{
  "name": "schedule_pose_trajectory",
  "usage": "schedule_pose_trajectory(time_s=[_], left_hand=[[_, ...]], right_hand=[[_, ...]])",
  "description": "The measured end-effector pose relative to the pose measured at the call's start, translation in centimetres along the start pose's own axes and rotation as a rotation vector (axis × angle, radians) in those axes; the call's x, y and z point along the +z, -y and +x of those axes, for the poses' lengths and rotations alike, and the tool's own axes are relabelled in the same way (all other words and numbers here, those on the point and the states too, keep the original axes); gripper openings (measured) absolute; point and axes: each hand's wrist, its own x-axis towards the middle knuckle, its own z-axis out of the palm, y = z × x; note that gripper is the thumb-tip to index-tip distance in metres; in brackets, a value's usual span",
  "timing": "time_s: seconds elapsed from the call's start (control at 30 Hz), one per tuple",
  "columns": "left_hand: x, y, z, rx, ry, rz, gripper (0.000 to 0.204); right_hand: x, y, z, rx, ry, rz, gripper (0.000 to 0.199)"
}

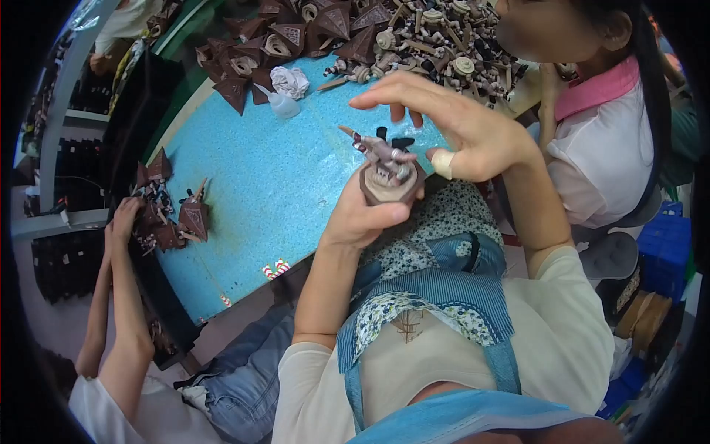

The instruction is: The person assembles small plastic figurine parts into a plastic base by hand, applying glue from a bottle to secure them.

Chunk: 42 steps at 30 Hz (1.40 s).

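Blue foam worktop (pixel 251 192) underneath; left hand (pixel 362 214) cups a brown figurine (pixel 388 174) off its near edge, base down, its spike pointing up-left. Right hand (pixel 458 122) hovers spread above. White squeeze bottle (pixel 281 103) lies near the far edge.

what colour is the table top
Light blue table top, speckled, clearest in the head view.

At frame centre the left hand (pixel 362 214) cups a brown figurine on a hexagonal base (pixel 388 174); the right hand (pixel 458 122) hovers just above-right. A heap of brown pyramid-shaped pieces (pixel 281 44) lies on the blue foam table (pixel 259 185) at upper centre, a crumpled white cloth (pixel 290 80) below it.
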Motion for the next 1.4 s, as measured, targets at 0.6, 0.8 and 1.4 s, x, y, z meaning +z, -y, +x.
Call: schedule_pose_trajectory(time_s=[0.6,0.8,1.4], left_hand=[[1.6,0.4,-2.6,0.102,-0.186,0.415,0.075],[2.0,1.2,-2.1,0.233,-0.275,0.497,0.063],[1.0,2.3,-2.4,0.399,-0.596,1.045,0.065]], right_hand=[[4.5,3.3,-0.4,0.23,0.084,-0.443,0.023],[7.4,1.9,-1.6,0.143,-0.314,-0.326,0.019],[8.2,0.7,-1.4,0.347,-0.271,-0.433,0.019]])
